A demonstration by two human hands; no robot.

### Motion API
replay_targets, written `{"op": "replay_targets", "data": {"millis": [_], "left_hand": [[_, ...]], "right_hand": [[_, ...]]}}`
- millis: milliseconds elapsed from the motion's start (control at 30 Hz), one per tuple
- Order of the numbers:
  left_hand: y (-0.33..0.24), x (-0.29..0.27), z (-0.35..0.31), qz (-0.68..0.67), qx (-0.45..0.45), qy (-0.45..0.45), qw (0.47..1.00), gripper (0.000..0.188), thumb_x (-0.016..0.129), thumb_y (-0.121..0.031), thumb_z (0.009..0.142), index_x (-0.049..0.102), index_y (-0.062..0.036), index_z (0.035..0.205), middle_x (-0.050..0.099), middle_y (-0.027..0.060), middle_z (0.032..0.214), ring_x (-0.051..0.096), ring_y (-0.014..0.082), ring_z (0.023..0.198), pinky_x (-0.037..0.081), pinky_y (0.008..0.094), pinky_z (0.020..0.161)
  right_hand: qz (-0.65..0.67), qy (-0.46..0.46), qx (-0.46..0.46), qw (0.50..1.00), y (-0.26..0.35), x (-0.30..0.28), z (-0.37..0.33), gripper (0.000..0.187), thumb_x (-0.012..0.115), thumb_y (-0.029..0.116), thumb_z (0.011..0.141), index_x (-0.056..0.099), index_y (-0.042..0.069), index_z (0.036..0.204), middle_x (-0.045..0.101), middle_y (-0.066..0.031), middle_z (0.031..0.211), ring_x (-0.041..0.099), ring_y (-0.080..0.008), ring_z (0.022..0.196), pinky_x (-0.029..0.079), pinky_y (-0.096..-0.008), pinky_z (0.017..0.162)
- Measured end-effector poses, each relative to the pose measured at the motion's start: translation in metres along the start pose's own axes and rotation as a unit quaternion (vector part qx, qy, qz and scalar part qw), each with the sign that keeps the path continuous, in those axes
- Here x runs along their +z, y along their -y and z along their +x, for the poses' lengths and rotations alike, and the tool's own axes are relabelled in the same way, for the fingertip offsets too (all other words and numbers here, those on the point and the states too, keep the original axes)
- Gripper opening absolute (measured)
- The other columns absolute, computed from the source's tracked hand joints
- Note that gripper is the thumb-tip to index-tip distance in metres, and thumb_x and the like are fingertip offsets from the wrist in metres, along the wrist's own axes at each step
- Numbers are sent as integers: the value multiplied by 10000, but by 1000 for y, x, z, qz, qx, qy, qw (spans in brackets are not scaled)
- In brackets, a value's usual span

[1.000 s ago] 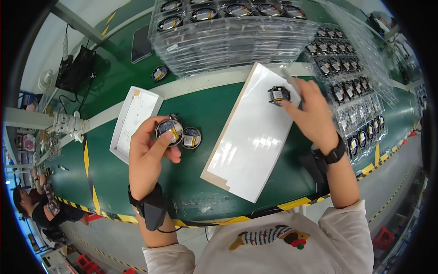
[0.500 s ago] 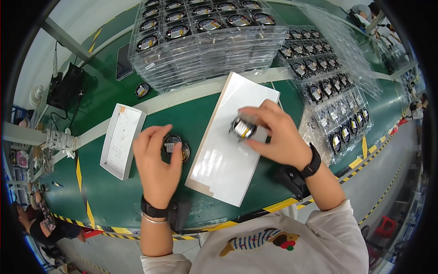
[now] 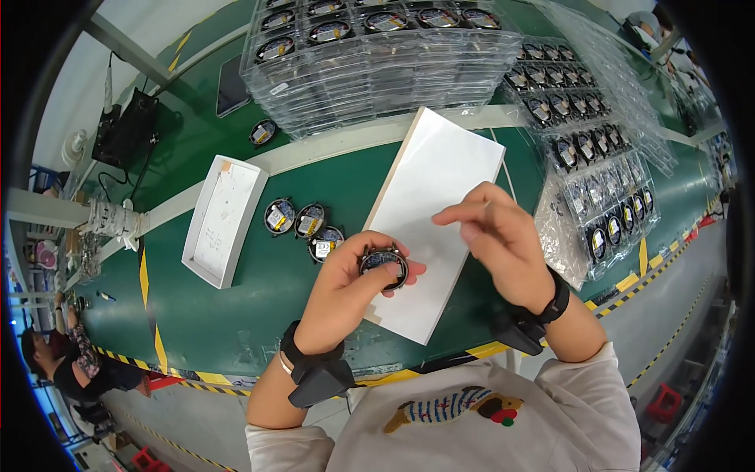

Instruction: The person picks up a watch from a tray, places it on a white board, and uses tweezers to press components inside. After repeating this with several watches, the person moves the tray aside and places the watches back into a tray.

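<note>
My left hand (image 3: 338,287) is closed around a round watch module (image 3: 383,268), a black ring with a circuit board inside, thumb pressed on its face. It is over the left edge of a white board (image 3: 448,165) lying at a slant. Above the board's right side, my right hand (image 3: 503,244) has its index finger stretched out and thumb apart, with nothing visible between them. Three similar modules lie beside my left hand: a left one (image 3: 279,215), a middle one (image 3: 310,221) and a nearer one (image 3: 325,245), partly hidden by the hand.
A shallow white box (image 3: 224,220) stands to the left. Behind is a tall stack of clear trays (image 3: 377,86) with modules, and more filled trays (image 3: 586,149) are at right. Another module (image 3: 263,132) lies beyond the pale rail. A person (image 3: 59,354) is at far left.
My left hand has moved right and now holds a module. My right hand, which held a module above the board, no longer has one. The view has shifted slightly.
</note>
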State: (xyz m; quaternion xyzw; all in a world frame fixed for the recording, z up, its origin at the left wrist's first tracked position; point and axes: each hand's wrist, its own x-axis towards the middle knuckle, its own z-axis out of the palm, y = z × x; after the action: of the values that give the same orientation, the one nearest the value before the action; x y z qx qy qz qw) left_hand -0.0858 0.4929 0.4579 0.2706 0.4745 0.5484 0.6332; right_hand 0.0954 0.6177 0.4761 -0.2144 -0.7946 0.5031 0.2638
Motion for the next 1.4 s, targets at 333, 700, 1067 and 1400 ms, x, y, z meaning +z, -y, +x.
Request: {"op": "replay_targets", "data": {"millis": [333, 700, 1067, 1400], "left_hand": [[-13, -19, -3, 52, 37, -40, 997, 203, 542, -32, 869, 563, 25, 1063, 659, 170, 953, 655, 200, 823, 514, 264, 666], [-10, -28, 2, 53, 16, -45, 997, 168, 572, -8, 845, 591, 22, 1009, 660, 118, 941, 641, 149, 800, 510, 230, 614], [7, -30, 11, 152, 25, 4, 988, 131, 559, 27, 806, 586, 14, 934, 643, 65, 816, 606, 102, 718, 483, 210, 581], [14, -26, 14, 232, 44, -5, 972, 169, 561, 23, 807, 586, 31, 975, 640, 66, 871, 600, 88, 712, 489, 217, 627]], "right_hand": [[177, 60, 256, 948, 0, 8, -3, 239, 496, 199, 924, 602, -5, 858, 536, -43, 808, 498, -97, 585, 416, -199, 526], [330, 143, 342, 868, 3, 32, -3, 90, 633, -20, 815, 576, -10, 884, 611, -74, 883, 657, -169, 820, 546, -241, 712], [141, 149, 176, 963, -3, 54, -19, 144, 670, -54, 758, 628, -18, 891, 635, -65, 858, 627, -125, 809, 494, -235, 716], [197, 183, 195, 943, -10, 46, -15, 107, 659, -30, 781, 602, 5, 865, 630, -73, 865, 634, -146, 855, 495, -252, 720]]}}
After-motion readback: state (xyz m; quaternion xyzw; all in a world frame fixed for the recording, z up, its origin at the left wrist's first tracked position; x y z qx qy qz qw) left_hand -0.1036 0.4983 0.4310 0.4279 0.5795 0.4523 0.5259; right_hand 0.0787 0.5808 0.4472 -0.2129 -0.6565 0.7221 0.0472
